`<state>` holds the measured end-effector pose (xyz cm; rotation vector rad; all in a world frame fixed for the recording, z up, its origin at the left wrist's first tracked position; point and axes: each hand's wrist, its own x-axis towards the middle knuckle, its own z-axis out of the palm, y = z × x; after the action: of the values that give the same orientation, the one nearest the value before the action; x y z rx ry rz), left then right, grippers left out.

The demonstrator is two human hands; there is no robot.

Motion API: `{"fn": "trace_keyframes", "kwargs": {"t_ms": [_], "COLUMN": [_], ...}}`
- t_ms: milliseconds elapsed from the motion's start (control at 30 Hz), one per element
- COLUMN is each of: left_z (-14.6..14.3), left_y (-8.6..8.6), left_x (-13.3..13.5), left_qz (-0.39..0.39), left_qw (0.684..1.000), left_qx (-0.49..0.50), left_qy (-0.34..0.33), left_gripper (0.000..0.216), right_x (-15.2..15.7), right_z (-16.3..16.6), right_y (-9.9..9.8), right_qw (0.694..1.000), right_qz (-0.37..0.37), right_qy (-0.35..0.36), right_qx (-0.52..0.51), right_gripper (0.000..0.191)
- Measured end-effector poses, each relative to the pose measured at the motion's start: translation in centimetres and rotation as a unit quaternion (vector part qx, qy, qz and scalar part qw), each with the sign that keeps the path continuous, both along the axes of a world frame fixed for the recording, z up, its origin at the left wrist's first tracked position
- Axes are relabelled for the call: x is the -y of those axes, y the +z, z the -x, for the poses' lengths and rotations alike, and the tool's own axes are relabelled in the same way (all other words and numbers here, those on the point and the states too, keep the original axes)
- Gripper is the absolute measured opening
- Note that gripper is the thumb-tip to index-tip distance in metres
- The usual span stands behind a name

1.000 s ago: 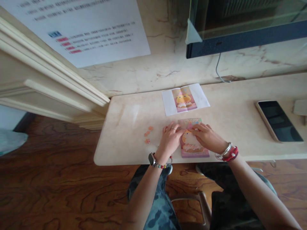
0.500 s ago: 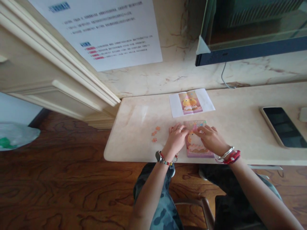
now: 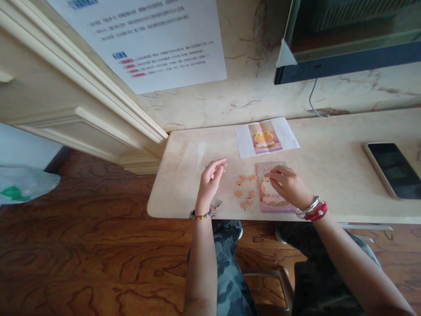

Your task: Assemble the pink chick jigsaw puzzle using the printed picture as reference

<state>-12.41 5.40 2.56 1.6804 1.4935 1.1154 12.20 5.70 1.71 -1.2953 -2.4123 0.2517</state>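
Note:
A small jigsaw puzzle (image 3: 276, 200) in a pink and lilac frame lies flat near the table's front edge, its picture partly filled with a yellow figure. Bent over its upper part is my right hand (image 3: 290, 186), closed with thumb and fingertips together at the picture; what they hold is hidden. Several loose orange puzzle pieces (image 3: 238, 193) are scattered left of the frame. Farther left, my left hand (image 3: 210, 182) is raised just over the table, thumb and fingers drawn together. Anything between those fingertips is too small to make out.
Behind the puzzle lies a creased paper sheet (image 3: 265, 139) with a yellow character picture. A phone (image 3: 394, 171) rests on the right of the table (image 3: 184, 175). A screen (image 3: 351, 61) and a printed notice (image 3: 177, 66) are on the wall.
My left hand has moved left, away from the puzzle, uncovering loose pieces beside the frame. My right hand stays over the puzzle. The view has shifted slightly.

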Motion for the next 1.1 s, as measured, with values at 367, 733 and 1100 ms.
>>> {"fn": "trace_keyframes", "kwargs": {"t_ms": [367, 733, 1100], "left_z": [-1.5, -5.9, -7.7], "left_y": [-0.9, -1.4, -2.5], "left_x": [0.3, 0.4, 0.9], "left_qz": [0.025, -0.051, -0.06], "left_qw": [0.999, 0.979, 0.915], "left_qx": [0.018, -0.158, -0.377], "left_qy": [-0.035, -0.122, -0.132], "left_gripper": [0.027, 0.02, 0.033], "right_x": [1.7, -0.8, -1.3], "right_z": [3.7, -4.8, -5.7], "right_y": [-0.9, -1.6, -2.2], "right_qw": [0.994, 0.998, 0.997], "right_qz": [0.037, 0.042, 0.05], "right_qy": [0.075, -0.034, -0.048], "right_qx": [0.075, 0.011, -0.024], "right_gripper": [0.012, 0.016, 0.017]}}
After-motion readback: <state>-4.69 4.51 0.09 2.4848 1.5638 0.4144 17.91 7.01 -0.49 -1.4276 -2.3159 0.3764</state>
